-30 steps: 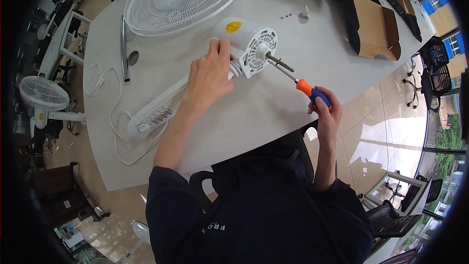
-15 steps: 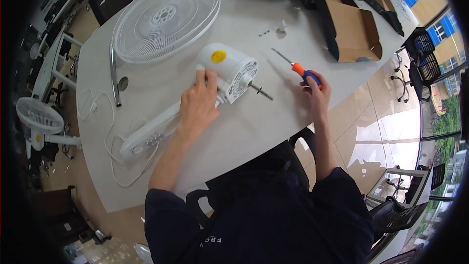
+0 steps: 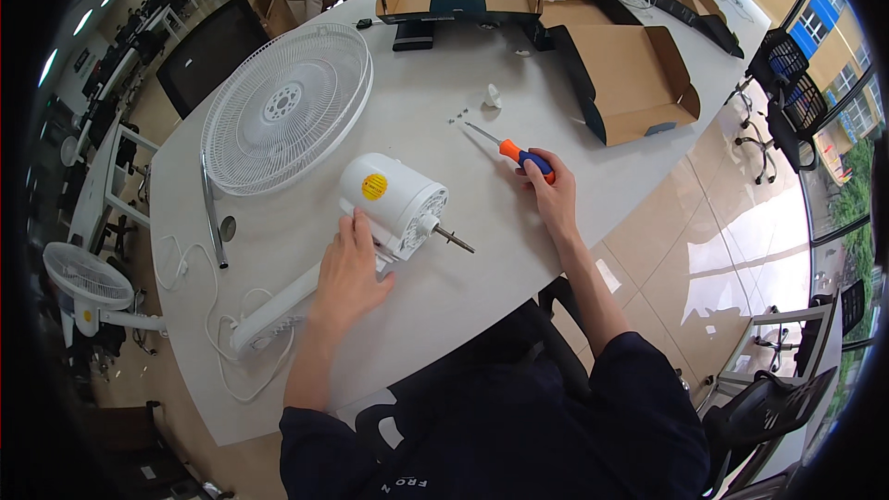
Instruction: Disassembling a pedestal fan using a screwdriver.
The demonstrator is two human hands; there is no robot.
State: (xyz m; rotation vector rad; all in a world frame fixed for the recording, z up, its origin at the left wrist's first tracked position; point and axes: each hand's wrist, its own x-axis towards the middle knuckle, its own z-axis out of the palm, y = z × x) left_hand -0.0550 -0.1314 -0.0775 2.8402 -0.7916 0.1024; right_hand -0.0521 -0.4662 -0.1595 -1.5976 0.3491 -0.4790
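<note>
The fan motor [image 3: 394, 204] lies mid-bench [image 3: 482, 315], grille [image 3: 285, 106] off behind it. Left hand [image 3: 347, 268] rests flat against it, gripping nothing; right hand [image 3: 553, 193] beside it clasps the screwdriver [image 3: 511, 150]. Disassembly looks partway.

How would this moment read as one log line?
left hand: on fan motor | right hand: holds screwdriver | screws: on table

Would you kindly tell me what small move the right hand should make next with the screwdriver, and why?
Probably let go of the screwdriver and reach for one of the small screws just past its tip. The right hand has it lying flat on the table, away from the fan motor housing, which the left hand steadies beside its bare shaft.
</note>
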